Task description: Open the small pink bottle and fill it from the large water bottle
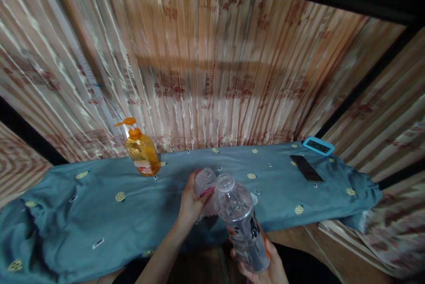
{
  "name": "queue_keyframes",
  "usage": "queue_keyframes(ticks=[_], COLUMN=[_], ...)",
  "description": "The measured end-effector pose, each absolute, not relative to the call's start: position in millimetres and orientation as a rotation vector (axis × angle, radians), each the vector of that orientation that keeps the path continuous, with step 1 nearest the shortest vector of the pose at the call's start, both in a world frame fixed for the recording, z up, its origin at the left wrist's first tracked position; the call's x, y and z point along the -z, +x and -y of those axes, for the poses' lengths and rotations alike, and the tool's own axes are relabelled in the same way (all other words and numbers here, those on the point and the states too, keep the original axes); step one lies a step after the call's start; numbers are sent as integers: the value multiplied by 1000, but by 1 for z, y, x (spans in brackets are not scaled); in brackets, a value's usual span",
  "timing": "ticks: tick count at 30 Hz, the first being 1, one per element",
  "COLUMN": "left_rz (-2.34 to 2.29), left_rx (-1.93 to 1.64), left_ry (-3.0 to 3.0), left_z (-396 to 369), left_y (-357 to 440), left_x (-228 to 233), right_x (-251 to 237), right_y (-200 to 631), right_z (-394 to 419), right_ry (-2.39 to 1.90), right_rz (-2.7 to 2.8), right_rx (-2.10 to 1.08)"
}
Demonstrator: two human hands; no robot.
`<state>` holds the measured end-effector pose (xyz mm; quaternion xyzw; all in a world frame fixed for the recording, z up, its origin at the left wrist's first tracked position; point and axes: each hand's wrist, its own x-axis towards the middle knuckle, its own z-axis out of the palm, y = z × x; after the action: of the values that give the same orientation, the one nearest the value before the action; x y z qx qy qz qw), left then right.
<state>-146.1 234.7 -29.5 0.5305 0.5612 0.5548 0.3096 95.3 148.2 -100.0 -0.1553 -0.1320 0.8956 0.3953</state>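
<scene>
My left hand grips a small clear bottle with a pink band, held upright over the blue cloth. My right hand holds a larger clear plastic bottle with an orange and black label. Its open mouth tilts toward the small bottle and the two bottles touch near their tops. I see no cap on the large bottle.
A blue cloth with yellow dots covers the table. An orange pump bottle stands at the back left. A black phone and a blue-framed device lie at the back right. Striped curtains hang behind.
</scene>
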Motion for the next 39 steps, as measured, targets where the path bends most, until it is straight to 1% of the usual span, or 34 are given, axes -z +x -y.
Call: queue_keyframes(ticks=[7,14,23,31,39], left_rz=[-1463,-1417,-1460,-1439,-1426], left_rx=[-1436,-1440,-1429,-1436,-1420], left_ry=[1473,1548,1510,1541,1594], left_z=[-231,-229,-227,-228,-226], left_y=[-144,-144,-148,-147,-142], left_x=[29,38,34,37,35], right_x=[96,91,79,77,70], right_y=[91,90,83,76,78], right_z=[-136,-125,-109,-111,-111], right_ry=[-607,-614,-687,-683,-782], right_rz=[163,89,88,96,99], right_rx=[-2183,-2090,-2003,-2022,-1919])
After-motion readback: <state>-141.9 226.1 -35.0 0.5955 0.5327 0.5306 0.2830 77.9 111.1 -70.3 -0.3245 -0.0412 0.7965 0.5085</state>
